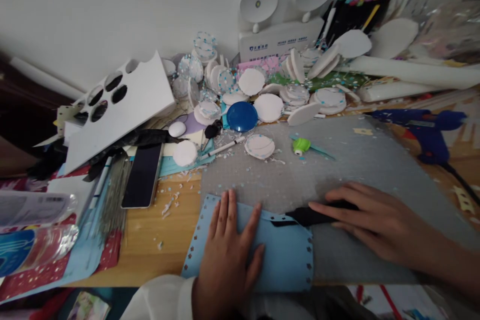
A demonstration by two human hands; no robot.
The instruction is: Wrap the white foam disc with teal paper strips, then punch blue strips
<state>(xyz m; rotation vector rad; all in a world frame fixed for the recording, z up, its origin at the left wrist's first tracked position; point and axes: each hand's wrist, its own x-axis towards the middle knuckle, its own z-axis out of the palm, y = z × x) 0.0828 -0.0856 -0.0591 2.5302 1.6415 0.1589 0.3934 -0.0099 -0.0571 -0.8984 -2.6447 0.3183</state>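
Observation:
A light-blue sheet of paper (283,260) with small punched shapes along its edges lies at the table's front, partly over a grey cutting mat (348,160). My left hand (230,255) rests flat on the sheet with its fingers spread, hiding part of it. On the right, my right hand (371,225) grips a black craft knife (309,215). Its tip lies at the sheet's upper edge, where a narrow strip with punched shapes shows. The blade itself is too blurred to make out clearly.
A green punch or clip (301,146), a blue disc (242,116) and several white foam discs (268,107) lie behind. At right is a blue glue gun (431,125); at left, a phone (142,175), plastic bottles (41,245) and a white box with holes (138,95).

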